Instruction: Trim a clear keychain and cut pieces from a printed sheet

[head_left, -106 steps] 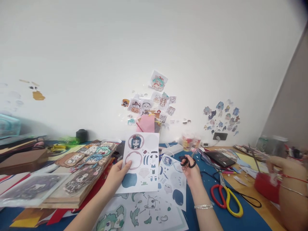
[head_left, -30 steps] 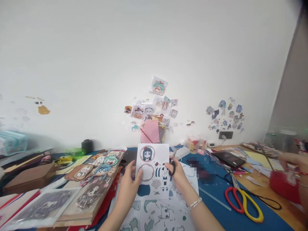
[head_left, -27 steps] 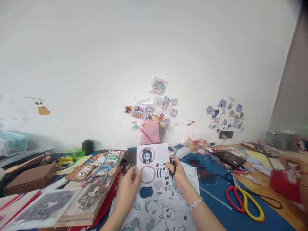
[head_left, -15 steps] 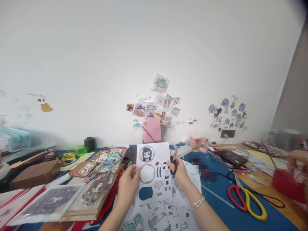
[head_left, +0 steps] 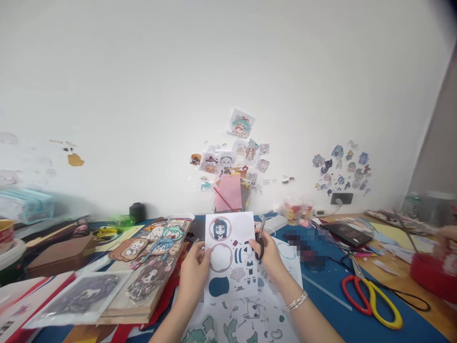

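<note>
A white printed sheet [head_left: 231, 259] with a dark-haired cartoon head, a scalloped ring and small cut-out parts is held upright in front of me. My left hand [head_left: 194, 267] pinches its left edge between thumb and fingers. At the right edge, my right hand [head_left: 270, 257] grips the paper too, and small dark-handled scissors [head_left: 260, 245] are held in its fingers with the blades pointing up. Underneath, another printed sheet [head_left: 262, 312] with green drawings lies on the blue mat. A silvery bracelet circles my right wrist.
Large red-and-yellow-handled scissors [head_left: 373, 297] lie to the right. On the left a thick book [head_left: 124, 314] carries cartoon cut-outs and a bagged picture, beside a brown case [head_left: 59, 256]. Another person's hand [head_left: 447, 240] is at the far right above a red round object [head_left: 430, 275].
The whole view has shifted slightly, so most things sit a little farther right. Both hands keep their hold on the sheet, and the scissors stay in my right hand.
</note>
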`<state>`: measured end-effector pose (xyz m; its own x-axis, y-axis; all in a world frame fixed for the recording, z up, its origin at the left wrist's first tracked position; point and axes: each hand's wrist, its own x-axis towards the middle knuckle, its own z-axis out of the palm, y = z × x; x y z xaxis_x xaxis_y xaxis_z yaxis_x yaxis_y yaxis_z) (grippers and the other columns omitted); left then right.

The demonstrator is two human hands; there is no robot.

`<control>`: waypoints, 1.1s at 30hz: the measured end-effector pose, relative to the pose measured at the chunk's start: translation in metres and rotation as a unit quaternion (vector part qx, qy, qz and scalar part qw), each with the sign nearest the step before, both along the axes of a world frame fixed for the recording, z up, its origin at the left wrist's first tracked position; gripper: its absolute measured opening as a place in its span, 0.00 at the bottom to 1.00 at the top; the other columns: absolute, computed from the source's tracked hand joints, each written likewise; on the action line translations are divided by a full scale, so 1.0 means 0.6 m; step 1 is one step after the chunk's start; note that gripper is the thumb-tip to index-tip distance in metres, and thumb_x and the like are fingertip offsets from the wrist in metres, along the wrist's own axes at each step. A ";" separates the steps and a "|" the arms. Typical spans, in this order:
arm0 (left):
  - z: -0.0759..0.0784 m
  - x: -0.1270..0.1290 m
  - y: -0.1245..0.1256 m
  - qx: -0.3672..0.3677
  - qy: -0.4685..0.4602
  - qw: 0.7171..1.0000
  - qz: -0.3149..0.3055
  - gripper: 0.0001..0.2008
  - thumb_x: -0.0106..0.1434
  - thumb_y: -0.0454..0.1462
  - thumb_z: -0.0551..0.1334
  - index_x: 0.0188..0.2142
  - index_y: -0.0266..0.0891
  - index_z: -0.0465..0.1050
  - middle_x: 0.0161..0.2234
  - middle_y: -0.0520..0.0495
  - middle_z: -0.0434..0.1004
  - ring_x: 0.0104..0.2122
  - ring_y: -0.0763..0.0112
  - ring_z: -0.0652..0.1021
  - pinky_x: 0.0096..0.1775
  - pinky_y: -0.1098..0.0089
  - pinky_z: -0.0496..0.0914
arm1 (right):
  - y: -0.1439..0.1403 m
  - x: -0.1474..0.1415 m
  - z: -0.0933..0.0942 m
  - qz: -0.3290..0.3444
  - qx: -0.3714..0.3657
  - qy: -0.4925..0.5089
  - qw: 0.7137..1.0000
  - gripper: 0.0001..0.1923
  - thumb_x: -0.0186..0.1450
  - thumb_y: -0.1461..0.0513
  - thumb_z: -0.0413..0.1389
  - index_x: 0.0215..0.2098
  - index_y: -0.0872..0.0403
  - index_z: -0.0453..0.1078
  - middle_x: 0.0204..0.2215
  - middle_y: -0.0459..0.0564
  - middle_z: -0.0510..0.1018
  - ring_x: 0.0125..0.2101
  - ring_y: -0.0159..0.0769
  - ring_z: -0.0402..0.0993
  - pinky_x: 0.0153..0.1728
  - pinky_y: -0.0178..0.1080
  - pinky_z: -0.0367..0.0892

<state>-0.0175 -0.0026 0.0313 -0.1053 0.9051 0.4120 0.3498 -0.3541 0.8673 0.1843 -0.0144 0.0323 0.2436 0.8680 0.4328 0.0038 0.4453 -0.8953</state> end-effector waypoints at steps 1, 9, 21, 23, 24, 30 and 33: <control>0.001 0.000 -0.001 -0.003 0.001 1.000 0.001 0.15 0.52 0.46 0.55 0.35 0.39 0.66 0.17 0.55 0.67 0.22 0.66 0.71 0.28 0.69 0.63 | 0.001 0.000 -0.001 0.000 0.002 -0.001 1.000 0.14 0.52 0.57 0.60 0.34 0.53 0.64 0.25 0.45 0.72 0.25 0.34 0.66 0.26 0.34 0.60; 0.003 0.000 -0.003 0.005 -0.003 1.000 0.001 0.15 0.52 0.46 0.55 0.35 0.39 0.66 0.17 0.56 0.64 0.21 0.67 0.70 0.27 0.69 0.62 | 0.004 0.004 -0.009 0.013 0.017 -0.004 1.000 0.15 0.54 0.57 0.59 0.36 0.53 0.63 0.29 0.47 0.73 0.28 0.35 0.68 0.29 0.35 0.62; 0.005 0.001 -0.011 0.011 0.003 1.000 -0.008 0.16 0.55 0.45 0.53 0.39 0.39 0.64 0.21 0.53 0.67 0.25 0.65 0.71 0.30 0.67 0.64 | -0.003 -0.001 0.003 -0.011 0.018 0.001 1.000 0.17 0.51 0.55 0.61 0.35 0.53 0.65 0.30 0.48 0.75 0.29 0.38 0.69 0.30 0.37 0.63; 0.006 0.003 -0.012 0.008 0.003 1.000 -0.012 0.16 0.54 0.44 0.53 0.40 0.38 0.63 0.22 0.52 0.68 0.26 0.65 0.71 0.31 0.67 0.64 | -0.002 -0.001 0.002 -0.008 0.015 0.003 1.000 0.16 0.51 0.56 0.61 0.35 0.53 0.65 0.30 0.48 0.75 0.29 0.38 0.69 0.31 0.37 0.63; 0.007 0.004 -0.014 0.007 0.003 1.000 -0.013 0.16 0.54 0.44 0.53 0.40 0.38 0.63 0.23 0.52 0.68 0.26 0.65 0.71 0.31 0.67 0.64 | -0.002 -0.001 0.002 -0.005 0.014 0.003 1.000 0.16 0.52 0.56 0.60 0.35 0.53 0.65 0.30 0.48 0.75 0.29 0.38 0.69 0.31 0.37 0.63; 0.009 0.008 -0.017 0.006 0.012 1.000 -0.004 0.17 0.53 0.43 0.54 0.41 0.37 0.64 0.24 0.50 0.69 0.26 0.65 0.71 0.32 0.66 0.66 | 0.000 0.001 0.000 -0.007 0.023 0.001 1.000 0.16 0.52 0.56 0.60 0.36 0.54 0.65 0.30 0.49 0.75 0.29 0.38 0.69 0.31 0.37 0.63; 0.006 0.009 -0.015 0.010 0.005 1.000 -0.003 0.18 0.52 0.43 0.55 0.40 0.37 0.64 0.25 0.50 0.70 0.27 0.65 0.72 0.33 0.65 0.67 | -0.002 0.001 0.002 -0.013 0.025 0.000 1.000 0.17 0.52 0.55 0.60 0.36 0.54 0.65 0.30 0.49 0.75 0.30 0.39 0.70 0.31 0.38 0.64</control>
